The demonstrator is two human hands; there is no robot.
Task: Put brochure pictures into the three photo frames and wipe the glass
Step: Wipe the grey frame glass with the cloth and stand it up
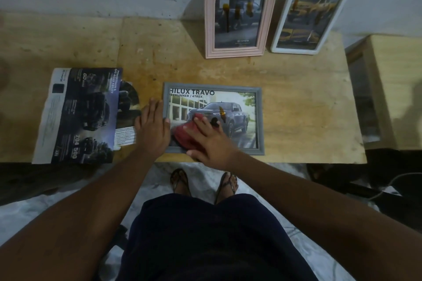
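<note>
A grey photo frame (259,121) lies flat near the table's front edge, holding a pickup-truck picture. My right hand (210,139) presses a red cloth (187,133) on the lower left of its glass. My left hand (151,126) lies flat with fingers spread, against the frame's left edge. A pink arched frame (210,20) and a white frame (283,27), each with a picture in it, lean on the wall at the back right. The brochure (80,116) lies open to the left of my left hand.
The wooden table (296,89) ends close in front of me, and my feet in sandals (203,182) show below its edge. A wooden cabinet (392,89) stands to the right. A dark cable (388,185) lies on the floor at right.
</note>
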